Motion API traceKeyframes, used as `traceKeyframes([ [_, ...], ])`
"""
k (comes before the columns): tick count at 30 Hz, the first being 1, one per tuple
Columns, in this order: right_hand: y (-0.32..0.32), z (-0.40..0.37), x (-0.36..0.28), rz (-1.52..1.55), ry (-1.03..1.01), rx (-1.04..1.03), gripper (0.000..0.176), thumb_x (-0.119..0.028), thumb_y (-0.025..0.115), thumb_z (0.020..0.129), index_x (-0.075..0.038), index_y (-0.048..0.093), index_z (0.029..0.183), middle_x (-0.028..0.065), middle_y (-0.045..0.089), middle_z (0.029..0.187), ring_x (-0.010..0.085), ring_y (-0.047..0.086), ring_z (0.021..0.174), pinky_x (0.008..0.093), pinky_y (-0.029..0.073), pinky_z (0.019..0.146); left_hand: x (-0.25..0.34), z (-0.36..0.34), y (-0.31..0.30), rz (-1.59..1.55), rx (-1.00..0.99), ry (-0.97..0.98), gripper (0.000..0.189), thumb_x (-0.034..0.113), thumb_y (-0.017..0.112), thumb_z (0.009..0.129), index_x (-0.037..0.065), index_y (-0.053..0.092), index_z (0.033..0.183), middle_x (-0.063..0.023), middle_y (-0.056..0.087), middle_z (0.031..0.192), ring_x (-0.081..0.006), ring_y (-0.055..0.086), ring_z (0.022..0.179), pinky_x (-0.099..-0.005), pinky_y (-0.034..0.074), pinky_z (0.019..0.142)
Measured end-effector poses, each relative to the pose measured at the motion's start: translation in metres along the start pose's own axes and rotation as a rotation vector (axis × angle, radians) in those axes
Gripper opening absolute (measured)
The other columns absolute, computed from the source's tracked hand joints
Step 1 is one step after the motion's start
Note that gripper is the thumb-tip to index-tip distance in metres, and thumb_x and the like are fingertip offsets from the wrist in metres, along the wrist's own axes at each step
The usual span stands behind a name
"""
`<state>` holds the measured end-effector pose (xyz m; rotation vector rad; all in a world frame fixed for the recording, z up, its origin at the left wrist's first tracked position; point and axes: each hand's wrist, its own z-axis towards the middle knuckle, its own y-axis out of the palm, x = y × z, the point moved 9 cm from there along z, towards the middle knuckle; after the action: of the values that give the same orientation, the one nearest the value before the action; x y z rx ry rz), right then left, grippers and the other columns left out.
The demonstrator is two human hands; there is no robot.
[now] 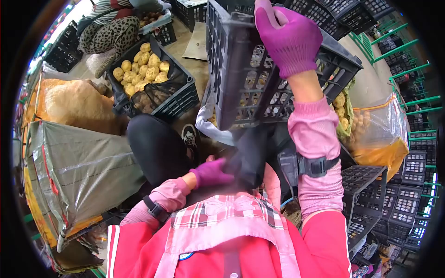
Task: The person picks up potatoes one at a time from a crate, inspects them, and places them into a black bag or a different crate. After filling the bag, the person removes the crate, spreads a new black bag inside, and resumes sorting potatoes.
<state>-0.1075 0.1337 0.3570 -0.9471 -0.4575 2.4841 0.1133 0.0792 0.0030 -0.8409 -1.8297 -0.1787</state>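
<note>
My right hand (289, 39), in a purple glove, grips the top edge of a black plastic crate (241, 74) with open lattice sides. The crate is tilted up in front of me, above my knees. My left hand (212, 173), in a matching glove, hovers low over my lap beside my leg. Its thumb stands apart from the fingers, the fingertips are slightly blurred, and I see nothing held in it. Left of the raised crate stands a lined crate of potatoes (185, 92), with yellow potatoes (143, 69) heaped inside.
A full orange mesh sack (76, 104) and a grey-green woven sack (83, 162) lie at left. More potatoes (340, 104) show in a bag at right, near a clear-and-orange sack (380, 129). Stacked black crates (410, 185) and green rails (419, 99) line the right. Another person (111, 34) sits at upper left.
</note>
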Motion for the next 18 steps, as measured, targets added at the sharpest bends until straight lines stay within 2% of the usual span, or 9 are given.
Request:
traceKeyframes([
  [2,0.014,0.007,-0.003,-0.124,-0.044,-0.040,0.041,-0.036,0.062,0.092,-0.003,0.062,0.066,0.0176,0.055,0.061,0.0365,0.055,0.056,0.0405,0.043,0.053,0.035,-0.005,0.033,0.432,-0.099,0.356,0.028,0.029,0.063,0.089,0.006,0.060,0.104,-0.0171,0.062,0.096,-0.0352,0.064,0.089,-0.0409,0.050,0.078],
  [5,0.038,-0.018,-0.023,-0.303,-0.227,-0.139,0.029,-0.033,0.058,0.093,-0.008,0.064,0.080,0.0129,0.059,0.066,0.0348,0.059,0.060,0.0429,0.046,0.054,0.129,-0.048,-0.016,-0.147,-0.099,0.528,0.034,0.020,0.068,0.088,0.005,0.061,0.117,-0.0188,0.064,0.099,-0.0346,0.064,0.091,-0.0407,0.052,0.077],
  [6,0.053,-0.037,-0.026,-0.453,-0.461,-0.104,0.016,-0.026,0.057,0.092,-0.012,0.063,0.092,0.0072,0.059,0.068,0.0295,0.061,0.061,0.0435,0.046,0.052,0.171,-0.075,-0.037,0.018,-0.053,0.854,0.033,0.020,0.066,0.091,0.004,0.061,0.119,-0.0183,0.065,0.102,-0.0331,0.065,0.090,-0.0381,0.052,0.078],
  [7,0.063,-0.055,-0.029,-0.520,-0.473,-0.148,0.011,-0.021,0.058,0.089,-0.013,0.062,0.096,0.0035,0.055,0.063,0.0248,0.059,0.057,0.0427,0.043,0.049,0.186,-0.092,-0.051,-0.017,-0.286,0.570,0.029,0.018,0.065,0.092,0.003,0.062,0.117,-0.0166,0.067,0.102,-0.0309,0.065,0.087,-0.0360,0.052,0.077],
  [10,0.042,-0.095,-0.049,-0.202,-0.245,-0.070,0.033,-0.025,0.064,0.087,-0.011,0.053,0.059,0.0094,0.052,0.055,0.0310,0.054,0.051,0.0452,0.041,0.050,0.225,-0.152,-0.111,-0.072,-0.439,0.703,0.023,0.014,0.064,0.094,-0.003,0.065,0.110,-0.0162,0.067,0.096,-0.0307,0.066,0.084,-0.0347,0.052,0.074],
  [11,0.045,-0.112,-0.047,-0.136,-0.158,-0.118,0.035,-0.025,0.064,0.087,-0.011,0.052,0.057,0.0102,0.053,0.056,0.0316,0.054,0.052,0.0441,0.042,0.051,0.236,-0.168,-0.130,-0.097,-0.347,0.800,0.025,0.015,0.066,0.089,-0.004,0.066,0.106,-0.0179,0.068,0.094,-0.0312,0.067,0.081,-0.0354,0.053,0.072],
  [14,0.049,-0.156,-0.040,-0.053,-0.095,-0.267,0.035,-0.026,0.064,0.087,-0.008,0.054,0.060,0.0129,0.056,0.060,0.0336,0.057,0.058,0.0457,0.044,0.057,0.221,-0.214,-0.191,-0.231,0.389,0.971,0.033,0.018,0.072,0.073,-0.007,0.069,0.093,-0.0230,0.069,0.088,-0.0327,0.069,0.072,-0.0374,0.054,0.064],
  [15,0.048,-0.164,-0.035,-0.039,-0.084,-0.330,0.033,-0.027,0.064,0.088,-0.008,0.057,0.063,0.0138,0.058,0.063,0.0345,0.059,0.061,0.0460,0.046,0.060,0.229,-0.212,-0.196,-0.009,0.360,0.948,0.036,0.016,0.072,0.069,-0.007,0.068,0.096,-0.0222,0.070,0.089,-0.0315,0.069,0.075,-0.0363,0.053,0.066],
  [18,0.030,-0.152,-0.020,0.490,0.363,-0.717,0.032,-0.034,0.059,0.091,-0.004,0.069,0.091,0.0208,0.067,0.085,0.0306,0.066,0.083,0.0409,0.050,0.075,0.188,-0.198,-0.227,-0.421,0.737,0.689,0.036,0.012,0.069,0.075,-0.007,0.065,0.106,-0.0229,0.067,0.105,-0.0315,0.067,0.093,-0.0366,0.051,0.083],
])
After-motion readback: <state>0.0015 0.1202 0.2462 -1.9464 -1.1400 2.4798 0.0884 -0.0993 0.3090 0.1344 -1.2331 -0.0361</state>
